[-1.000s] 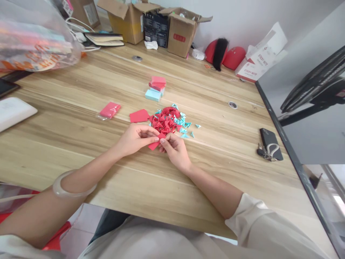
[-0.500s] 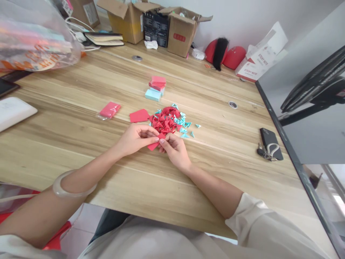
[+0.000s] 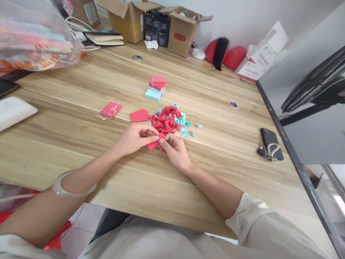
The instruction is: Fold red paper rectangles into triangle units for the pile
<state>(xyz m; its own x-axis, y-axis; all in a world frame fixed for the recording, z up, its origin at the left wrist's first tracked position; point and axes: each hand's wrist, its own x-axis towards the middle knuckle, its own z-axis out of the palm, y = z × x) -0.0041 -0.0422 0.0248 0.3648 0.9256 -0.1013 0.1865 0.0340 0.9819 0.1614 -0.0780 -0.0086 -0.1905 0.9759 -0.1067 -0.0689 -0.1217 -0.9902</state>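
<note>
A small red paper piece [image 3: 153, 145] is pinched between my two hands, just in front of a heap of folded red paper pieces [image 3: 164, 122]. My left hand [image 3: 138, 138] grips its upper left part with thumb and fingers. On the other side, my right hand [image 3: 174, 149] holds its right edge, thumb on top. Folded light-blue pieces [image 3: 184, 130] lie at the heap's right side. Flat red paper sheets [image 3: 139, 115] rest left of the heap. Farther left is a red pack in clear wrap [image 3: 110, 109]. Behind the heap sit red packs [image 3: 157, 82] and a light-blue pack [image 3: 153, 95].
Cardboard boxes [image 3: 181, 34] and a notebook [image 3: 105, 39] stand along the back. A plastic bag [image 3: 35, 43] and a white device [image 3: 14, 112] are at left. Keys [image 3: 266, 154] lie on a black case [image 3: 269, 138] at right, near a fan [image 3: 318, 79].
</note>
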